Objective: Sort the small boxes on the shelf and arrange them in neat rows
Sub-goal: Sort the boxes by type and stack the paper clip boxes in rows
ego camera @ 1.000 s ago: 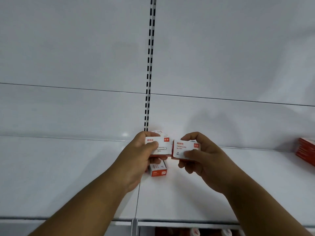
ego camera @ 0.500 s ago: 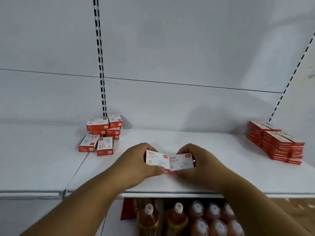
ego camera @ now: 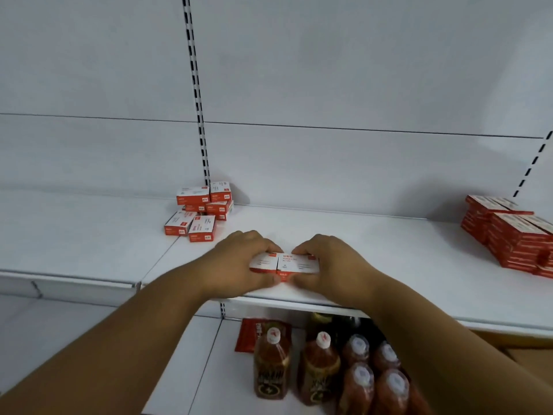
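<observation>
Near the front edge of the white shelf [ego camera: 389,259], two small red-and-white boxes [ego camera: 284,265] are held side by side, touching. The left hand [ego camera: 239,259] is curled round the left box and the right hand [ego camera: 332,262] round the right one, fingers over the far side and thumbs at the near side. Whether the boxes rest on the shelf yet cannot be told.

These are judged to be light, stiff cardboard packs with smooth faces, easily slid or knocked askew; they are best taken by the short ends or long sides, without squeezing the thin walls.

A loose, untidy heap of the same boxes [ego camera: 200,214] lies further back to the left, by the slotted upright [ego camera: 197,100]. A taller neat stack of red packs [ego camera: 514,235] stands well apart at the right. Bottles [ego camera: 323,369] are seen on the lower shelf. Nothing is seen standing between the held pair and either pile.
</observation>
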The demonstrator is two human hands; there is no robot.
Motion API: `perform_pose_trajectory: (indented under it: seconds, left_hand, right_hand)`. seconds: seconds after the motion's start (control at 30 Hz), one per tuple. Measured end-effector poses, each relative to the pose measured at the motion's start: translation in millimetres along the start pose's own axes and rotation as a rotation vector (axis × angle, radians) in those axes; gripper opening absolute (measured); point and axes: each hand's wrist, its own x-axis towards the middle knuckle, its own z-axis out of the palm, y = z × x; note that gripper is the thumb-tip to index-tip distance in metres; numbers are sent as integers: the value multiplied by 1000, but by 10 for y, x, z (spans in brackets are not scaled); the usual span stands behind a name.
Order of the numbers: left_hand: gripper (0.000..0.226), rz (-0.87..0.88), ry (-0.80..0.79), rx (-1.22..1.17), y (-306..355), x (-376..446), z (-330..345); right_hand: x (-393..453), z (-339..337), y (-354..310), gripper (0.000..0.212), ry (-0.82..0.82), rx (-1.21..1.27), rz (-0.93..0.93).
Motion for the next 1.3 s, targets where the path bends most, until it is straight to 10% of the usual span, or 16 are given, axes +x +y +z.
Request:
perform_pose_trajectory:
  seconds: [0.73, 1.3]
  left_hand:
    - [72, 104, 50, 11, -154, 58, -31]
    - [20, -160, 413, -150, -950, -165, -546]
  right_hand:
    - [27, -95, -237, 51, -56, 1, 281]
    - [1109, 212, -872, 32, -45, -67, 42]
